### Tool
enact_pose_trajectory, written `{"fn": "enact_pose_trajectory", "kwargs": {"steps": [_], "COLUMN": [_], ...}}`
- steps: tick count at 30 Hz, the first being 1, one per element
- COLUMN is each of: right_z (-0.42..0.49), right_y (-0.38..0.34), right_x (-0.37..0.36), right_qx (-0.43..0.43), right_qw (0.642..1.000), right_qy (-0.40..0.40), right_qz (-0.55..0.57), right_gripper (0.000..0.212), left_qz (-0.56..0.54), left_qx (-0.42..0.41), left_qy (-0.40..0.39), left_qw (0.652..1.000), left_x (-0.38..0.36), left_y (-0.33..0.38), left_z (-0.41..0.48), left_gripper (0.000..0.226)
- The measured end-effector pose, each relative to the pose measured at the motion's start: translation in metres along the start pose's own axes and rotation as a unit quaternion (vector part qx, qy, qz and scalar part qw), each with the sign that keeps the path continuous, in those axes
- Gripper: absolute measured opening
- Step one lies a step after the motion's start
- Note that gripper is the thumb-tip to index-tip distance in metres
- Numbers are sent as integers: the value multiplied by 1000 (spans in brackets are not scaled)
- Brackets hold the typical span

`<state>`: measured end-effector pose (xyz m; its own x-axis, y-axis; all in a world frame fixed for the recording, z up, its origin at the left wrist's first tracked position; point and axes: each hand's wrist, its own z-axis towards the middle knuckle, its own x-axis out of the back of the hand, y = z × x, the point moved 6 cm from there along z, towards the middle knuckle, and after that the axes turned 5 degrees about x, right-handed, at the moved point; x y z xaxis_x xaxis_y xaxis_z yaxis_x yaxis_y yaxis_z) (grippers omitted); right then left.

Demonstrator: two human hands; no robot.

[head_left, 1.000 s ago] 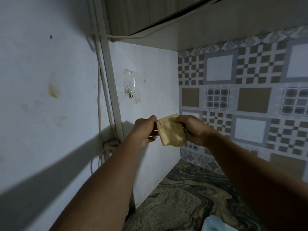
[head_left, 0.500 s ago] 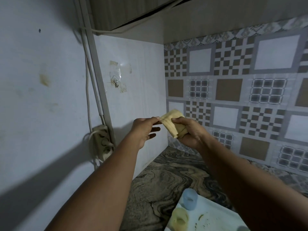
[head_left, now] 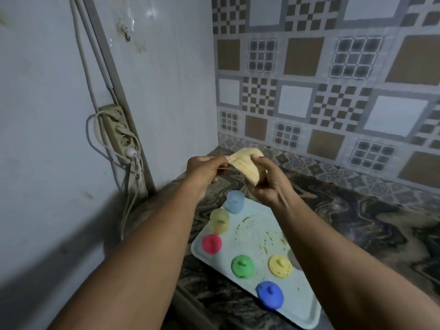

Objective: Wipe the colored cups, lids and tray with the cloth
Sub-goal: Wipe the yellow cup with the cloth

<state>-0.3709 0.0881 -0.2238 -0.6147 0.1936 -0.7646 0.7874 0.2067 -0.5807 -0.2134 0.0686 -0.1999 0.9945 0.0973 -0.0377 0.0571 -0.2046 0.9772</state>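
The step in hand looks like readying the cloth (head_left: pixel 247 163); no wiping has begun. Both hands hold it in the air above the far end of the tray (head_left: pixel 301 306), touching nothing below. The left hand (head_left: pixel 204 172) pinches one edge between thumb and fingers, and the right hand (head_left: pixel 269 184) has its fingers curled around the bunched, folded part.

The tray lies on the marbled surface (head_left: pixel 357 222), with brownish smears across its middle. On it stand a blue cup (head_left: pixel 235 201) and a yellow cup (head_left: pixel 219 220) at the far side, a red piece (head_left: pixel 212 243) that could be a cup or a lid, and nearer, a green lid (head_left: pixel 242 266), a yellow lid (head_left: pixel 280 265) and a blue lid (head_left: pixel 270 294).

The next move probably calls for one hand to keep the cloth while the other frees itself to pick up a cup.
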Motion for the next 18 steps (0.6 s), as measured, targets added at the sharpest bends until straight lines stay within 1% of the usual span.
{"fn": "enact_pose_trajectory", "kwargs": {"steps": [3,7,9,11,12,14,15,16,18], "right_z": [-5,-9,-8,-5,-5,-1,0,0,3], "right_y": [31,54,58,62,60,58,56,54,51], "right_x": [23,36,40,44,46,56,61,67,81], "right_qx": [-18,-40,-48,-55,-56,-61,-62,-62,-54], "right_qw": [998,997,998,998,997,992,989,987,985], "right_qy": [19,22,30,37,40,58,65,77,101], "right_qz": [65,64,39,-6,-38,-97,-115,-124,-127], "right_gripper": [16,14,16,24,28,29,28,26,26], "left_qz": [16,46,66,105,126,185,236,305,448], "left_qx": [19,28,33,40,42,35,19,-3,-44], "left_qy": [4,18,20,27,23,1,-7,-17,-55], "left_qw": [1000,998,997,993,991,982,972,952,891], "left_x": [-3,7,14,22,25,30,32,34,33], "left_y": [-27,-53,-63,-72,-76,-86,-90,-95,-109], "left_z": [-12,-16,-16,-11,-7,1,6,11,17], "left_gripper": [15,13,13,16,17,15,13,13,14]}}
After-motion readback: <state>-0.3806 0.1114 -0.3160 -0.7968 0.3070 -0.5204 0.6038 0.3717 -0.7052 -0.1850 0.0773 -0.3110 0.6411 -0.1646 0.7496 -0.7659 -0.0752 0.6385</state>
